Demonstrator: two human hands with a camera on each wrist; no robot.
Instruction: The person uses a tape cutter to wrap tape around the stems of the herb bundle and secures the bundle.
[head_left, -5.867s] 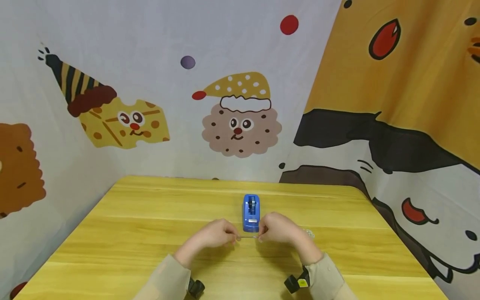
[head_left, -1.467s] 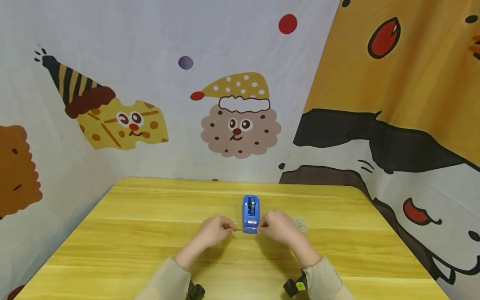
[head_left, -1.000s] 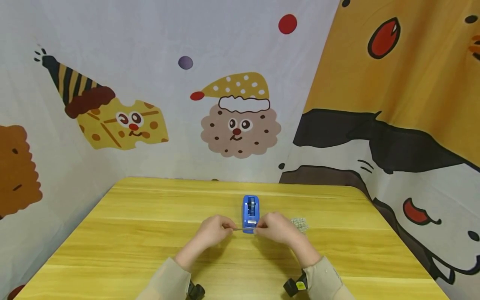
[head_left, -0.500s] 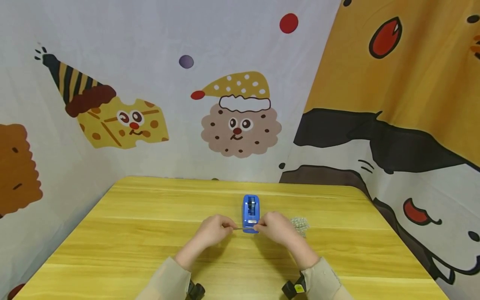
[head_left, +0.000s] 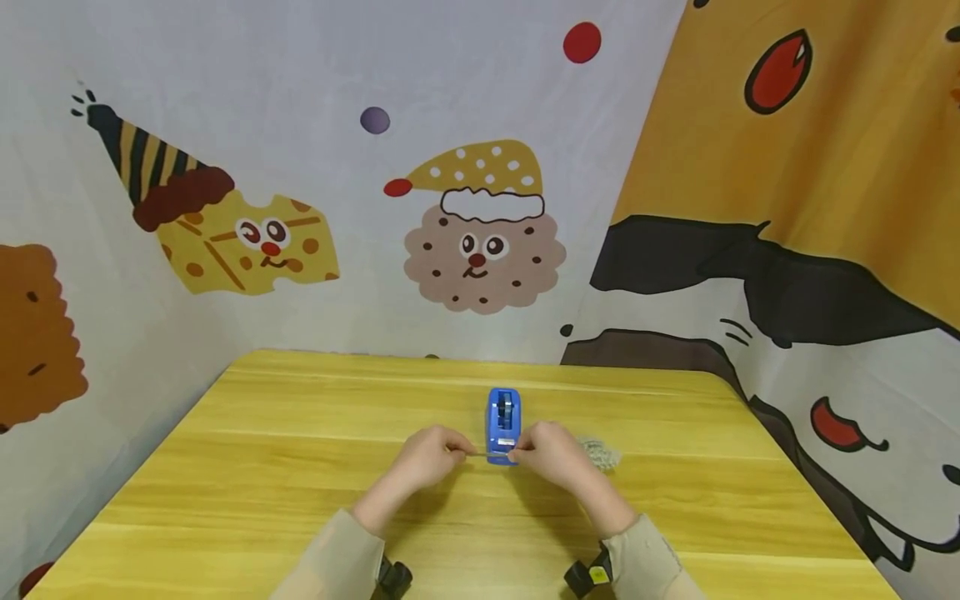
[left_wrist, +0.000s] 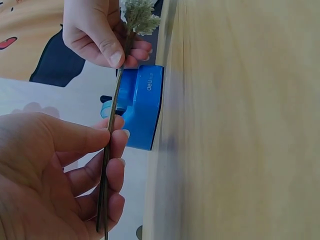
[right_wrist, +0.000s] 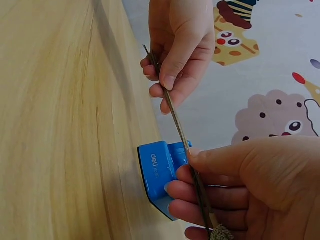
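A small bunch of dried flowers with a pale grey-green fluffy head (head_left: 602,454) and thin brown stems (left_wrist: 114,102) is held sideways between both hands. My left hand (head_left: 431,458) pinches the stems near their cut ends, thumb against fingers. My right hand (head_left: 555,454) pinches them closer to the flower head, which sticks out past its far side. The stems look paler and glossier beside the right thumb (right_wrist: 196,154). Just behind the stems in the head view stands a blue tape dispenser (head_left: 504,417) with a roll in it; the stems overlap its front end there.
The dispenser rests on a yellow wood-grain table (head_left: 300,433). Behind the table hangs a white cloth (head_left: 315,75) printed with cartoon food, with an orange and black pattern to the right. Black wrist cameras (head_left: 393,577) sit under both sleeves.
Compared with about six seconds ago, both hands are slightly farther forward, the stems overlap the dispenser's front, and more of the flower head shows. Over the last second the right fingers shift slightly along the stems.
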